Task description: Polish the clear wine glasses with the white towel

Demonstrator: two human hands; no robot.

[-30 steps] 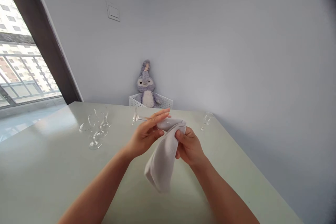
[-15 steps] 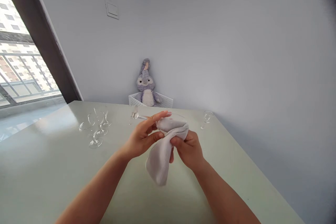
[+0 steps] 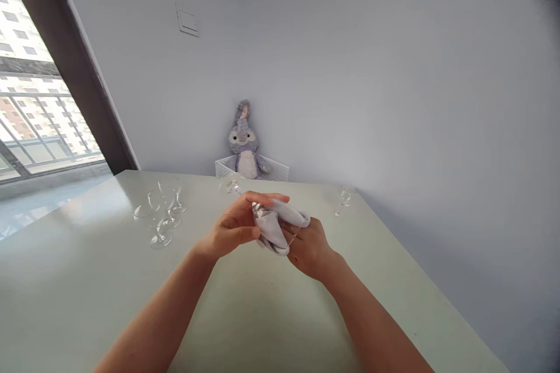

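Note:
My left hand [image 3: 236,227] is wrapped round the bowl of a clear stemmed glass [image 3: 233,186], which lies tilted on its side above the table, its foot pointing away to the far left. A pale grey cloth [image 3: 272,228] is bunched in the bowl and folded over part of the rim. From the right, my right hand [image 3: 308,247] reaches into the mouth of the glass with its fingers in the cloth. Those fingertips are hidden by the cloth and the bowl.
Several clear stemmed glasses [image 3: 161,236] stand close together on the left of the pale table [image 3: 87,297]. A smaller stemmed glass [image 3: 345,195] is near the far right corner. Behind the table, a plush rabbit [image 3: 243,140] sits in a white perforated basket [image 3: 277,172] against the wall.
The cloth's hanging end has been gathered up into the glass. My right fingers have gone into the bowl, and the glass has turned so its mouth faces more towards me.

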